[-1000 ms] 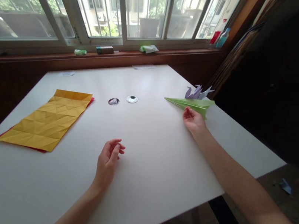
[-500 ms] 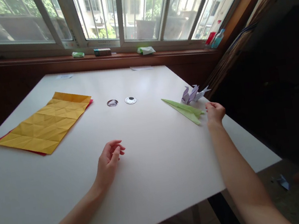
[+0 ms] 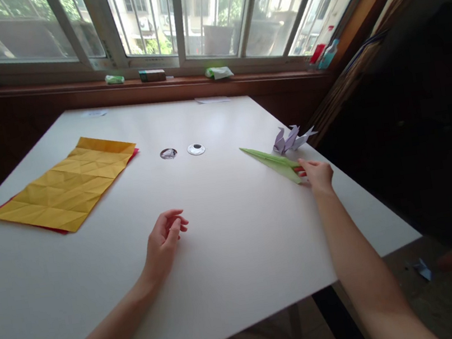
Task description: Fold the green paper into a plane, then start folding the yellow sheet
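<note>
One right hand (image 3: 318, 174) pinches the green paper plane's (image 3: 273, 161) tail.

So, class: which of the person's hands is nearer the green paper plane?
Right. The right hand touches the tail end of the green paper plane; the left hand rests apart on the white table, far to its left.

The left hand (image 3: 164, 242) rests on its outer edge, palm turned inward, fingers (image 3: 175, 223) loosely curled and holding nothing, its bare forearm running back to the lower left. The right arm stretches straight forward, wrist level, and the right hand (image 3: 318, 174) lies palm down with fingertips pointing left.
</note>
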A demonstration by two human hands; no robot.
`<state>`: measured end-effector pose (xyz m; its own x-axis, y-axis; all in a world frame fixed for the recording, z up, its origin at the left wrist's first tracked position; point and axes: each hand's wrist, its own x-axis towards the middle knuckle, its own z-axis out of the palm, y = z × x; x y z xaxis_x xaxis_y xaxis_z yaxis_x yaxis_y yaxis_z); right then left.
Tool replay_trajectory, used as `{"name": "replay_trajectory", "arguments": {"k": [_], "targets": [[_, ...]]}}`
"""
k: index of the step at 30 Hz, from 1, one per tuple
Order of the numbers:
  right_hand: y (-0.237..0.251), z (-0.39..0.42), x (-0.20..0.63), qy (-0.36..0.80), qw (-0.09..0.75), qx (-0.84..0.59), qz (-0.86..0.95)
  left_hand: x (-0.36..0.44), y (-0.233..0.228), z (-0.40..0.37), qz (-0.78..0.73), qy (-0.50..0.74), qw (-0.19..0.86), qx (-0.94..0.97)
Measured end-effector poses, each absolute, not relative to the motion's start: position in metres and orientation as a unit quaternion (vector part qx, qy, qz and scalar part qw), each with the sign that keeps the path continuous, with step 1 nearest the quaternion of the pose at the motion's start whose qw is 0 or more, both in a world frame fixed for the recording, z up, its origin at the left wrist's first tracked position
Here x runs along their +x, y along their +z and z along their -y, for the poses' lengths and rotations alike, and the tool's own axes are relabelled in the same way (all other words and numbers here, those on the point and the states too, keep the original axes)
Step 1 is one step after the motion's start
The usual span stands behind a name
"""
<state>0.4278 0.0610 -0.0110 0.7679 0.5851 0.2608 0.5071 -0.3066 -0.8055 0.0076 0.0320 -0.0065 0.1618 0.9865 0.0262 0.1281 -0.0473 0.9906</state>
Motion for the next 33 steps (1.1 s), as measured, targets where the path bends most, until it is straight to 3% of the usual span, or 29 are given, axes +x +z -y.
{"name": "replay_trajectory", "arguments": {"k": [10, 20, 29, 33], "targets": [[-0.017, -0.032, 0.431, 0.029, 0.641, -0.725, 0.252, 0.007, -0.008, -0.031, -0.475, 0.435, 0.492, 0.585], [-0.023, -0.039, 0.48, 0.066, 0.589, -0.773, 0.227, 0.005, -0.007, -0.035, -0.476, 0.438, 0.485, 0.588], [-0.01, -0.02, 0.478, -0.14, 0.604, -0.769, 0.159, 0.004, -0.011, -0.036, -0.474, 0.438, 0.478, 0.596], [-0.006, -0.006, 0.436, -0.22, 0.592, -0.736, 0.245, 0.002, -0.011, -0.038, -0.469, 0.439, 0.456, 0.616]]}}
